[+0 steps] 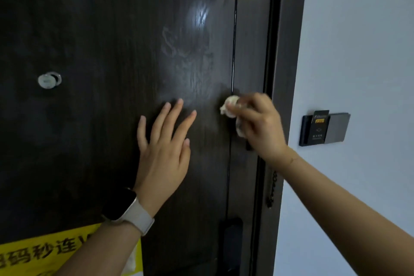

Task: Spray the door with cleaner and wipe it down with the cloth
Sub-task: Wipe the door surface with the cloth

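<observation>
Dark wood-grain door (112,40) fills the frame, pale wall at right: I am wiping near its right edge.

With fingers flat and spread, my left hand (164,150) steadies the panel at centre; my right hand (255,123) clutches the bunched cloth (229,105) against the door at centre right. Streaky wet haze shines above, so I should judge firm overlapping strokes upward, turning the cloth to a clean side. No spray bottle shows.

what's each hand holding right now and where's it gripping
The right hand grips the bunched cloth around its middle, against the door. The left hand holds nothing; it rests flat on the door.
</observation>
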